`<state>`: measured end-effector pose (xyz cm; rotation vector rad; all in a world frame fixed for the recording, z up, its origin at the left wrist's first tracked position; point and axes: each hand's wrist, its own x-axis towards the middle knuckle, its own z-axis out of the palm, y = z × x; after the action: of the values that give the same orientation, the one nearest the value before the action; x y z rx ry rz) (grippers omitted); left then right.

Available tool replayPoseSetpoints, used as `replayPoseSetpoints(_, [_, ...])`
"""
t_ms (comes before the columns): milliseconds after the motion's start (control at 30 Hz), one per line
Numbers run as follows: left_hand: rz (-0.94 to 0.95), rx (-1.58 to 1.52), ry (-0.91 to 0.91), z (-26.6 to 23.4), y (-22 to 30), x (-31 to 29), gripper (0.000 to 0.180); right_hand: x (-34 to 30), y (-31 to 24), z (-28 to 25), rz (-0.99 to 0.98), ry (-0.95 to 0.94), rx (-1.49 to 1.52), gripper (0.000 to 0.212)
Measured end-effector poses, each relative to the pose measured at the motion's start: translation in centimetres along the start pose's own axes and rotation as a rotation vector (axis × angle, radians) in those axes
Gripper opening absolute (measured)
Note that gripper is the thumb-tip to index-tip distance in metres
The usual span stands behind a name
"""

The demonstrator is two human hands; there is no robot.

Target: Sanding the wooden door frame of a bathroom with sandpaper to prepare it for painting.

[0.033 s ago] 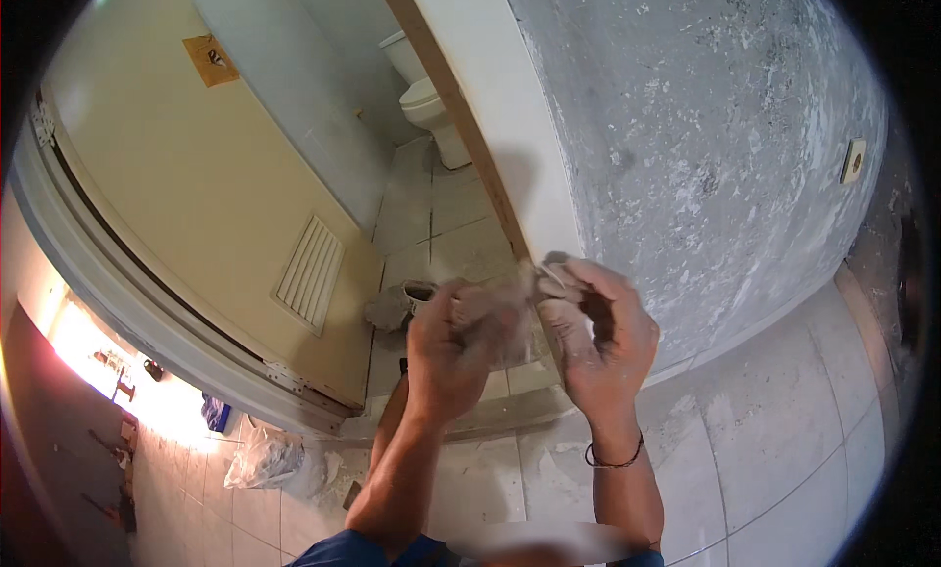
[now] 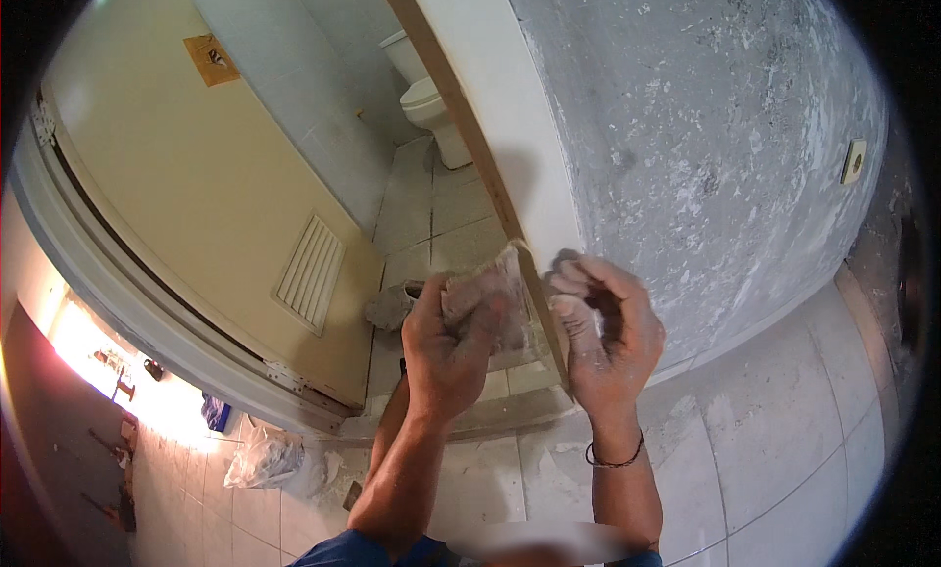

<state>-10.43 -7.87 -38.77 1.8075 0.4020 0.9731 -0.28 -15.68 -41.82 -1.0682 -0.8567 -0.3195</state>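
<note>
Now my left hand (image 2: 446, 346) grips a dusty piece (image 2: 511, 265) left of the doorpost (image 2: 529, 141); my right hand (image 2: 613, 330) curls loosely, opposite.

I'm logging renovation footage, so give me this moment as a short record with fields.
Left hand: the left hand grips a pale dusty piece, too blurred to identify
Right hand: the right hand has curled fingers, nothing clearly seen in them; dark bracelet at the wrist
Nearest to right hand: white door jamb; contact unclear
Left side: cream door with a louvred vent
Through the doorway: white toilet
Right side: patchy grey wall
Floor: pale tiles, plastic bag at lower left
</note>
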Motion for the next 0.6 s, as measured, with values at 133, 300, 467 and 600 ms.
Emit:
replayPoseSetpoints(133, [0.076, -0.004, 0.147, 2.0, -0.5, 1.2, 0.017, -0.2, 0.3, -0.8, -0.016, 0.075, -0.113, 0.020])
replayPoseSetpoints(300, [0.220, 0.071, 0.255, 3.1, -0.7, 1.9, 0.018, -0.8, 0.1, 0.7, -0.120, -0.033, -0.202, 0.030])
replayPoseSetpoints(467, [0.194, 0.070, 0.184, 2.5, -0.2, 2.6, 0.010, -0.9, 0.3, 1.0, -0.200, -0.064, -0.325, 0.050])
replayPoseSetpoints(600, [0.155, 0.139, 0.174, 2.4, 0.5, 2.9, 0.008, -1.0, 0.8, 1.3, -0.250, -0.036, -0.456, 0.057])
